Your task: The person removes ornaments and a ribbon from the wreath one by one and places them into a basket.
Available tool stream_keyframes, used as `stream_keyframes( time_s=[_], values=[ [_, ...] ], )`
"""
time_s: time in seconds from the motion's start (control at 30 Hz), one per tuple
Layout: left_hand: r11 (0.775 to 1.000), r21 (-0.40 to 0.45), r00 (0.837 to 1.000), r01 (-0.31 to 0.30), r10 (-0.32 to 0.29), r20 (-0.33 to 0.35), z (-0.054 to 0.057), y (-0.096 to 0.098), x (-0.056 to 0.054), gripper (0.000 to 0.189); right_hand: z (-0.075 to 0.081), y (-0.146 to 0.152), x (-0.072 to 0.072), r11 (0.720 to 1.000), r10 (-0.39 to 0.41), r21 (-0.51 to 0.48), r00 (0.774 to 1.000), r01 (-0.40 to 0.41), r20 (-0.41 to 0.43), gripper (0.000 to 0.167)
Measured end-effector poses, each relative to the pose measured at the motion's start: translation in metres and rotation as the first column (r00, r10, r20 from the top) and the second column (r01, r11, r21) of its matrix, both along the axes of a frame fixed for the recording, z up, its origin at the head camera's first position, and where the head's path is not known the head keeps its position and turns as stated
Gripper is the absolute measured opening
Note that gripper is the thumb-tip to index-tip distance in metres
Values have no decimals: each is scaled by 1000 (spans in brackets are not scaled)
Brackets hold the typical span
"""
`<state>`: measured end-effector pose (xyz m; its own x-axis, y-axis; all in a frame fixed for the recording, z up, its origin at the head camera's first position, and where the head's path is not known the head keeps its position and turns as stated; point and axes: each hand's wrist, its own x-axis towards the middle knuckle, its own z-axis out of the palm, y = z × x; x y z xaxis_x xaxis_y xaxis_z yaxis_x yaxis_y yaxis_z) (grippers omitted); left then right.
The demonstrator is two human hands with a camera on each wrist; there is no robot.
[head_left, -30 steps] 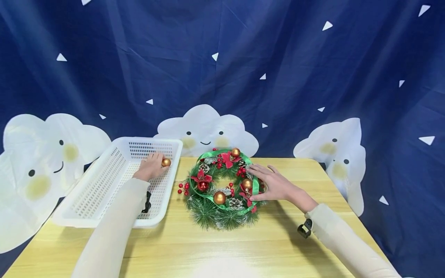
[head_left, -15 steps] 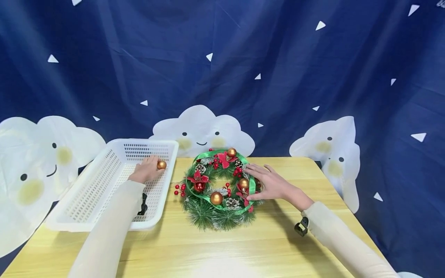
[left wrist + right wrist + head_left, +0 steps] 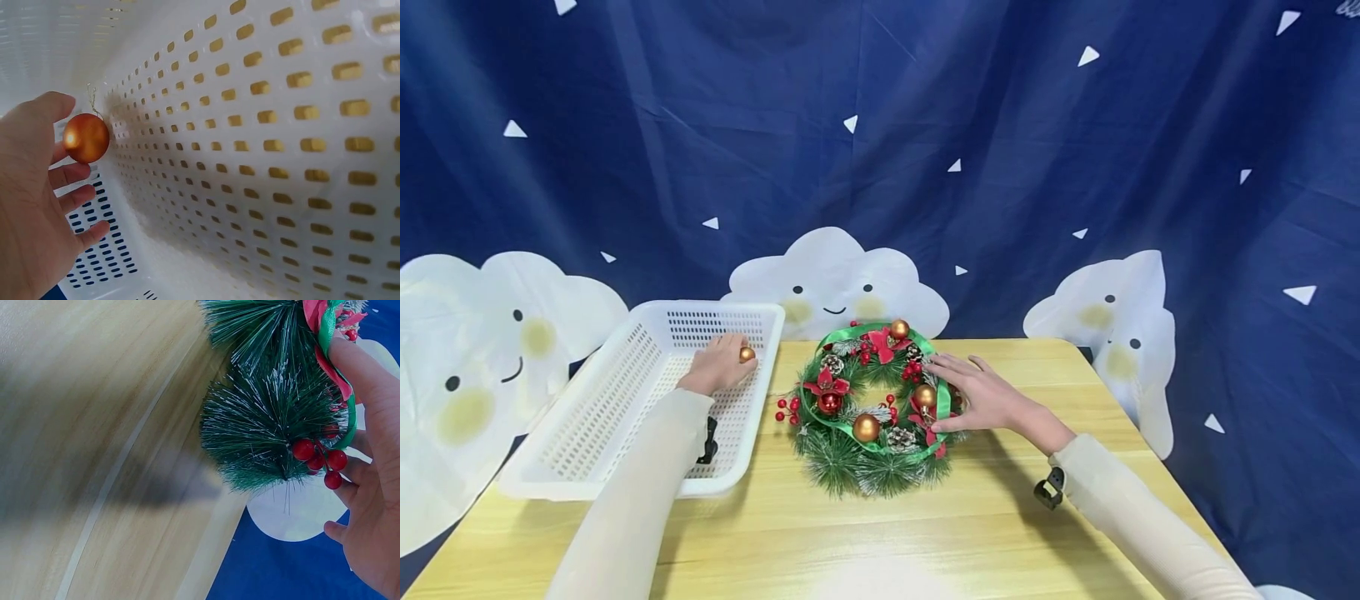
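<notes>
I see a ball (image 3: 86, 139) pinched in the left hand (image 3: 715, 364), mid-left; the right hand (image 3: 987, 397), spread, touches the central wreath (image 3: 883, 468).

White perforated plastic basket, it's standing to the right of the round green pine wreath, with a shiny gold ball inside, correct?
No: the basket stands left of the wreath, as the head view shows; the shiny gold ball is indeed inside.

Small indoor set-up, apparently a staged recording area: a pale yellow, wood-grained rectangular worktop (image 3: 820, 533) stands before a creased, dark blue fabric curtain (image 3: 775, 150) printed with white triangles (image 3: 1088, 57) and smiling white clouds (image 3: 835, 265). The type of building cannot be told.
</notes>
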<state>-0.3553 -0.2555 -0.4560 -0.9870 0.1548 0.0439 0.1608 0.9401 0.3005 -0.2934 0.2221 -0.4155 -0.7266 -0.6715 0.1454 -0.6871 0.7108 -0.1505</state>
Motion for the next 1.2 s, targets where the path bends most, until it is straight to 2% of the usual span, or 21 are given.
stream_keyframes(
  time_s=[0.13,0.3,0.43,0.57,0.7,0.83,0.93,1.03,1.2],
  values=[
    [999,36,998,5,-3,-55,6,3,0,52,0,0,0,1000,-9,2,1000,9,15,101],
    [996,86,993,-8,18,-113,22,8,-2,55,-1,1,0,1000,0,-5,1000,0,17,100],
    [991,131,986,13,9,-164,46,18,-3,57,-2,1,1,1000,-2,-4,1000,2,23,100],
    [979,201,977,38,5,-211,78,36,0,59,-1,1,1,1000,12,-8,1000,-12,4,99],
    [960,267,964,80,-7,-265,109,58,11,58,0,1,0,1000,18,-10,1000,-18,-10,99],
    [935,318,946,160,-53,-321,128,82,26,55,0,2,-1,1000,7,-12,1000,-6,16,100],
    [907,362,937,215,-87,-339,133,100,41,54,0,3,-1,1000,-5,-12,999,5,37,100],
    [887,391,936,246,-114,-332,131,115,56,55,0,3,-2,1000,-7,-11,999,7,40,100],
    [886,375,935,275,-154,-321,119,137,79,56,0,3,-1,1000,1,-23,999,0,37,99]
  ],
)
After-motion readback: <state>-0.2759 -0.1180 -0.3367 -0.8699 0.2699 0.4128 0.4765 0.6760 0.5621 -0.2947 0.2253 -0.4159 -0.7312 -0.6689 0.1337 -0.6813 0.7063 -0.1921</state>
